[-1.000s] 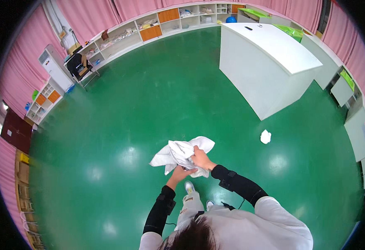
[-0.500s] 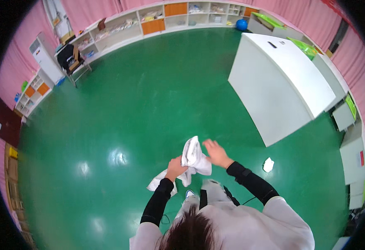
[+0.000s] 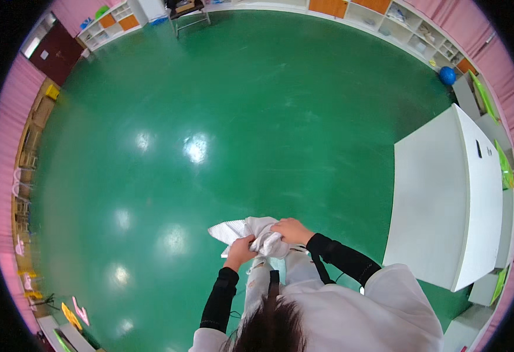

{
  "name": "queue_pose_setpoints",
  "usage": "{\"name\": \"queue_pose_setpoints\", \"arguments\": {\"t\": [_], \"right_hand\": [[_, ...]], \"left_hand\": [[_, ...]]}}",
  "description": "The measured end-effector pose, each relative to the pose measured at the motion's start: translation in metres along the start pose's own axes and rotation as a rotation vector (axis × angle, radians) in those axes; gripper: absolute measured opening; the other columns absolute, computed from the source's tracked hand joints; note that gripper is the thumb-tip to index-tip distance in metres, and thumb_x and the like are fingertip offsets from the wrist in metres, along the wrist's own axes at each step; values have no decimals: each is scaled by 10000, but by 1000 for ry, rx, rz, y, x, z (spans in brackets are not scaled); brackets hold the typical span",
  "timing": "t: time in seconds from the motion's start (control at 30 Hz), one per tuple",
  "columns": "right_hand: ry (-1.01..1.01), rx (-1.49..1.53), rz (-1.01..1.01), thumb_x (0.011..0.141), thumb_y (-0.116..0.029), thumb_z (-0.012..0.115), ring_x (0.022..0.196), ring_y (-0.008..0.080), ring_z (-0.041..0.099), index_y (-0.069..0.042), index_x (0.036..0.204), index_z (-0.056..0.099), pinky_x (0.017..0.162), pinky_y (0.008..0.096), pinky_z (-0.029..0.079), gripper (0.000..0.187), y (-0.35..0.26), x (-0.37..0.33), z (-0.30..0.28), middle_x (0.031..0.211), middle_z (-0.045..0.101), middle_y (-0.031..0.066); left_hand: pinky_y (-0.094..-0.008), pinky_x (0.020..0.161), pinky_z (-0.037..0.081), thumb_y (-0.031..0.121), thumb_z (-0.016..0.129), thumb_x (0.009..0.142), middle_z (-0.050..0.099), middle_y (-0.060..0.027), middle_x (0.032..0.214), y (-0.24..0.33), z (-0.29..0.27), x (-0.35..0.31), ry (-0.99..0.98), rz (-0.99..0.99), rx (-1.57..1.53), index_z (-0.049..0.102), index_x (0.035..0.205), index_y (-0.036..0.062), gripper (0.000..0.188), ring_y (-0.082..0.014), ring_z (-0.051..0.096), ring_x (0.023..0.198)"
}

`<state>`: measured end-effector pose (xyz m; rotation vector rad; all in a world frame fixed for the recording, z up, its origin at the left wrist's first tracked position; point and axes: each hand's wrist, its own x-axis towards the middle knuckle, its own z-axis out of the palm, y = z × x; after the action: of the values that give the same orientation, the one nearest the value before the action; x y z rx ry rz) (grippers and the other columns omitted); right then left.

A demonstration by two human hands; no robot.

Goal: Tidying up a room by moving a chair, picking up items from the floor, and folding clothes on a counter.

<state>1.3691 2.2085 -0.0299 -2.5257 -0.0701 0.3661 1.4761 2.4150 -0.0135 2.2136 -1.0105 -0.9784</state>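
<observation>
In front of my legs, both hands grip a bunched pale cloth, possibly a garment; its exact kind does not show. My left hand has its fingers closed on the cloth's near left side. Folded over the right side of the bundle are the fingers of my right hand. A piece of striped white fabric sticks out to the left with a pointed end. Whether it belongs to the same cloth I cannot tell.
A big white counter stands to my right. Green floor stretches ahead, with low white shelves, a blue ball and a chair along the far wall. Chairs line the left side.
My view has turned left, so the counter sits farther right. My right hand, open beside the cloth before, now holds it. The folded upright cloth is now bunched lower between both hands.
</observation>
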Motion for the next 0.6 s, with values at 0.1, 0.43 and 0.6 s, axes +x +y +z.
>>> {"name": "queue_pose_setpoints", "arguments": {"t": [0.1,0.43,0.6], "right_hand": [[-18,45,-51,632,-87,593,978,227,500,-141,987,531,808,383,393,365,-14,15,7,908,560,56],[200,88,159,651,-33,543,983,326,484,-38,1108,442,829,417,406,468,-29,45,92,1125,488,137],[285,68,381,651,-55,562,982,345,480,-45,1124,436,836,415,409,490,-9,31,203,1137,477,143]], "left_hand": [[-404,659,467,181,646,557,607,-158,772,-21,3,-16,82,-62,-54,573,882,78,348,-355,570,741],[-436,673,459,179,638,569,596,-199,824,-187,-22,-128,266,-279,5,466,977,58,458,-378,565,777],[-450,646,458,150,632,553,594,-206,791,-299,-16,-196,319,-318,132,513,973,19,456,-404,557,741]]}}
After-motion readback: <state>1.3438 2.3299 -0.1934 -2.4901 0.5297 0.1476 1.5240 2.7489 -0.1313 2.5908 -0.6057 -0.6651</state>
